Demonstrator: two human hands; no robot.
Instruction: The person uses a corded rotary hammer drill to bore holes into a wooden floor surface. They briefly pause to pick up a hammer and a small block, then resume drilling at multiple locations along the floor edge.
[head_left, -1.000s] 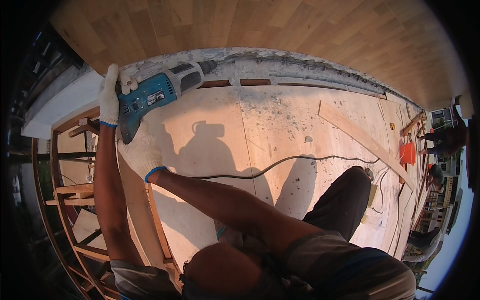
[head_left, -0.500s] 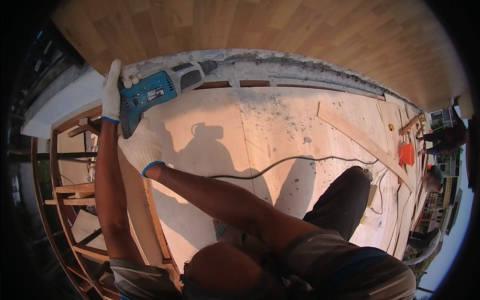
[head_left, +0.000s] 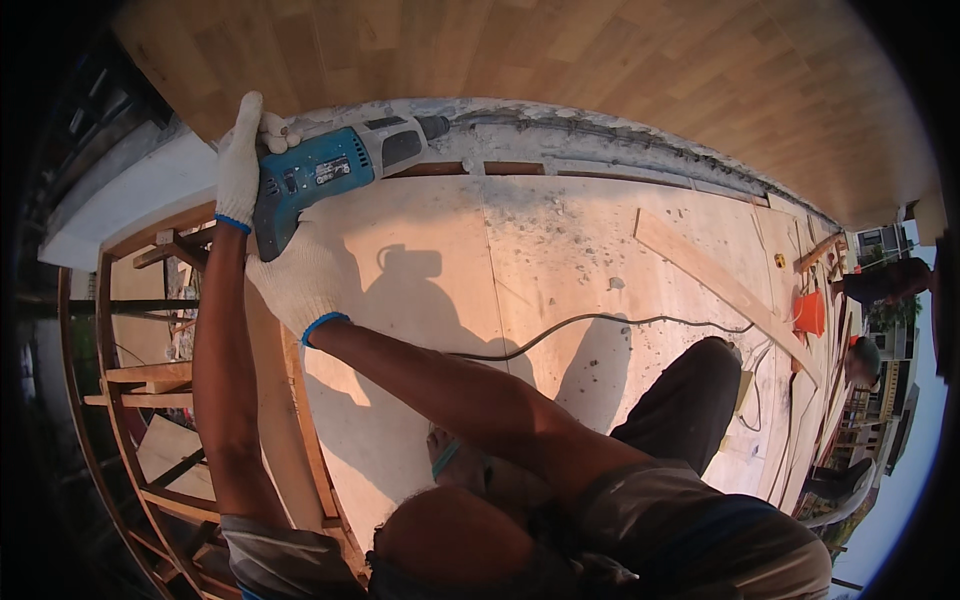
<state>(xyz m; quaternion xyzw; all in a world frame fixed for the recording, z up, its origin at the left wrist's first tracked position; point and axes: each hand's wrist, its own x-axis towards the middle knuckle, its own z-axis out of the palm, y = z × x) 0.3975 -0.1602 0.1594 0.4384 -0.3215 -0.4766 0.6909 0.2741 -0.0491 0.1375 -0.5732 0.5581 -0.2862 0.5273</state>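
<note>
A blue and grey rotary hammer drill (head_left: 325, 172) lies slanted across the upper left, its dark chuck (head_left: 433, 127) pointing right at the broken concrete strip (head_left: 520, 140). I cannot make out the bit clearly. My right hand (head_left: 300, 278), in a white knit glove with a blue cuff, is wrapped round the drill's rear handle. My left hand (head_left: 242, 165), gloved the same way, grips the drill's back end from the far side, fingers curled over its body and thumb pointing up.
Pale plywood sheets (head_left: 400, 210) strewn with concrete crumbs lie below the strip, with a loose plank (head_left: 725, 290) and a dark cable (head_left: 590, 317) across them. An orange bucket (head_left: 808, 313) and other people stand at right. Wooden framing (head_left: 150, 375) drops away at left. A wood-patterned surface (head_left: 560, 50) runs above.
The drill and both hands have shifted slightly to the right, and the drill's front has moved a little farther along the concrete strip. Both hands keep their hold.
</note>
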